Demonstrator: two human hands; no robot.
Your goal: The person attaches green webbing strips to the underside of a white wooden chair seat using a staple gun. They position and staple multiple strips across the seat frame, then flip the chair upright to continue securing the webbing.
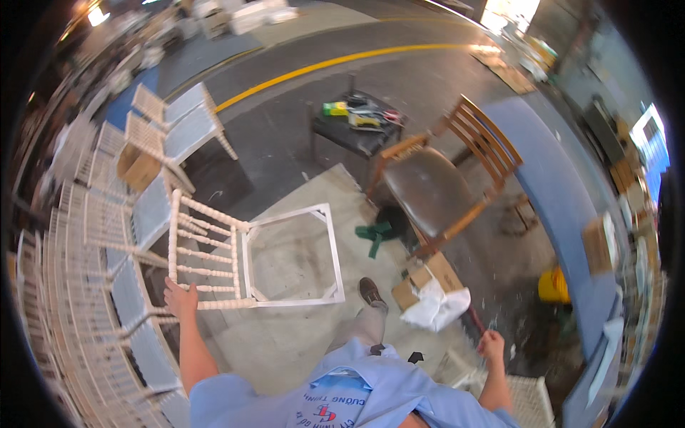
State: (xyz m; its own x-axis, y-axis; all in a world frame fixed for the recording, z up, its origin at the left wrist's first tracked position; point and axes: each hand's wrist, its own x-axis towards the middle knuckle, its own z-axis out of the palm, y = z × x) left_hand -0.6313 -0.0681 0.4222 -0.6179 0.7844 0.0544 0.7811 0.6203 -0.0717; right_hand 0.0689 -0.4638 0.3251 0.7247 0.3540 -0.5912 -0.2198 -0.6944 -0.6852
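Observation:
On my left stands a whitish wooden chair frame (330,250), with a back of turned spindles and a seat that is only an open square. My left hand (182,296) is closed on the near corner of its back, at the top rail. At my right side, my right hand (491,344) is closed round the end of a slim dark red handle (476,321). What the handle belongs to is not clear. Close to it lie a crumpled white sheet (437,305) and a cardboard box (444,272).
Rows of similar white chairs (153,221) line the left. A brown armchair (428,185) stands ahead right, beside a black stool (342,132) bearing tools. A green object (376,234) lies on the floor sheet (285,200). A long blue surface (553,178) and yellow container (553,285) are right.

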